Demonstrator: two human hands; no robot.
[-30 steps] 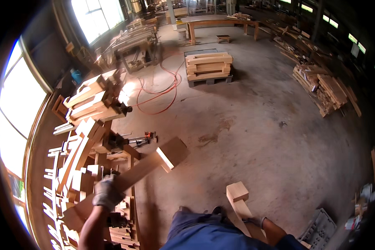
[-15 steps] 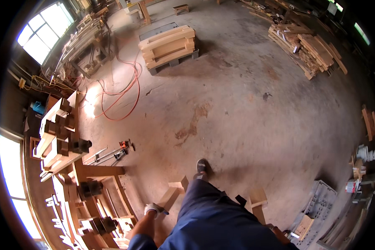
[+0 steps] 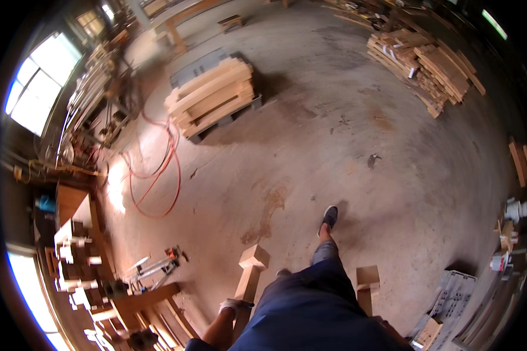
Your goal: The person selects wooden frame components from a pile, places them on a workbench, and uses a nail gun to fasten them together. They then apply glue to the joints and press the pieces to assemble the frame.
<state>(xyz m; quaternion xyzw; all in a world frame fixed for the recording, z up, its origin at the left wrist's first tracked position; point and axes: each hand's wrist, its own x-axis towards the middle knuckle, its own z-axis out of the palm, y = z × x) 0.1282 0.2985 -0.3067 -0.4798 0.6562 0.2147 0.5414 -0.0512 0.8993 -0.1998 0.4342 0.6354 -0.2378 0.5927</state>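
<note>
At my left side, my left hand (image 3: 236,305), in a light work glove, is closed around a wooden post (image 3: 247,285). This post has a wider square block at its front end. A similar wooden post (image 3: 365,299) with a block end juts forward at my right side. My right hand (image 3: 384,323) is at its rear part, mostly hidden by my body. Its fingers are not plainly visible, but the post keeps its place beside me as I walk.
Stacked timbers on a pallet (image 3: 211,99) stand ahead left, near a red hose (image 3: 173,155) looped on the floor. Clamps (image 3: 158,266) lie beside the wooden frames (image 3: 149,295) at left. A lumber pile (image 3: 433,67) is far right; a grey pallet (image 3: 448,304) lies near right.
I have stepped forward, with one leg now stretched ahead. The stacked timbers and hose appear lower and further left. The left post's block end points more straight ahead; both posts have come along.
</note>
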